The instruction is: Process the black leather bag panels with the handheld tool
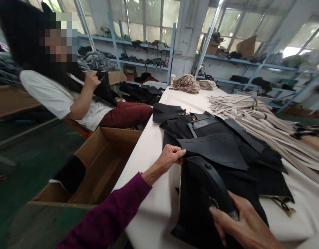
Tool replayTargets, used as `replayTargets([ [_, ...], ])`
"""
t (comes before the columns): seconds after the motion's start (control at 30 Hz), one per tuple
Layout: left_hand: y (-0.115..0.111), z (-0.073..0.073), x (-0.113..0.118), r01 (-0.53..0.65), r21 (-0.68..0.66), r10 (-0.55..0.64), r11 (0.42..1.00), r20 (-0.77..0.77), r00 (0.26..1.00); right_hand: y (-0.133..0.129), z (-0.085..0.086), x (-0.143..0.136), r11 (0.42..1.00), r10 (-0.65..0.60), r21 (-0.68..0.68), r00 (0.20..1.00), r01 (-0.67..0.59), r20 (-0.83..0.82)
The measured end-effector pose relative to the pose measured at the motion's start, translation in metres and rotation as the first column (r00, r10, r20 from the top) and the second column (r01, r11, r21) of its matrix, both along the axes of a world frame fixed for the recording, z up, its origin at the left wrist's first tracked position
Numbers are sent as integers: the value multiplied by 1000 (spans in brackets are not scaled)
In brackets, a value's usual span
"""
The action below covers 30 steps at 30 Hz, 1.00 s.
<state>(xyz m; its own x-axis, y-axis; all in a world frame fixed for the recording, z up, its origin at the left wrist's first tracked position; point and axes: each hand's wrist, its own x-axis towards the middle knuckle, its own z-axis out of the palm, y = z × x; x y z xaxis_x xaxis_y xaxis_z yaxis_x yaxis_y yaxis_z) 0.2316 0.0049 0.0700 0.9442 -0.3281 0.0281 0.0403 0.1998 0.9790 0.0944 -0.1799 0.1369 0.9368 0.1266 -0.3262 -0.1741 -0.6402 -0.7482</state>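
Note:
On the white-topped table, a black fabric piece (190,197) with a gold zipper along its left edge lies in front of me. My left hand (170,159) is closed, pinching the top corner of that piece by the zipper's end. My right hand (242,221) is wrapped round a curved black tool (210,176) with a small button-like part on top. The tool's far end rests over or just above the fabric near my left fingertips; whether it touches, I cannot tell. Beyond it lie several overlapping black panels (213,147), some with slits and gold zippers.
Bundles of beige straps (242,107) cover the table's right side, and more beige bundles (187,84) lie at its far end. An open cardboard box (105,166) stands left of the table (149,166). A seated co-worker (84,93) holds black material beyond it. Blue shelves (144,45) line the wall.

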Motion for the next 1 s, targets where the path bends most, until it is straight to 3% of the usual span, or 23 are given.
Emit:
replayTargets([
  [0.17,0,-5,-1,12,-118,-25,993,-112,993,0,5,24,993,-21,120,995,9,98],
  [0.37,2,-5,-4,-15,-189,-18,982,-172,985,-18,26,11,998,-69,4,979,70,194],
  [0.57,-1,-4,-4,-22,-207,-16,978,-178,984,-21,8,-17,1000,-2,16,1000,1,18],
  [0.67,-2,-7,-5,-9,-192,-24,981,-168,985,-7,0,-7,996,20,90,1000,-19,-5],
  [0.77,-2,-12,-6,-13,-168,-14,986,-158,987,0,2,10,990,-17,137,997,7,73],
  [0.9,-2,-17,-6,-67,-161,40,985,-167,985,-13,14,14,993,-67,105,984,50,166],
  [1.0,-7,-19,-4,-197,-184,156,963,-216,964,-28,18,1,996,-85,35,987,81,136],
])
